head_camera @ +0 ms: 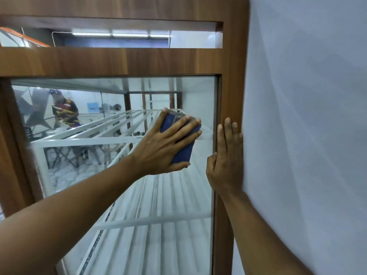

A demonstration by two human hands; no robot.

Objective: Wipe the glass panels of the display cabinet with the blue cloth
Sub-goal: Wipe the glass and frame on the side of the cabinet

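Cloth first: we see the folded blue cloth (181,139) pressed flat against the large glass panel (155,205) of the display cabinet, high on the pane and near its right edge. The left hand (164,144) lies spread over it, fingers (178,126) splayed wide across the fabric and the thumb curling under its lower edge, pinning it to the glass. Just beside it, the right hand (225,161) rests flat and open against the wooden frame (231,80) on the pane's right side, its fingers pointing up, holding nothing. Through the glass we make out white wire shelves (95,130). A narrower glass strip (123,39) runs above the wooden crossbar. To the right of the frame stands a pale wall (307,116).
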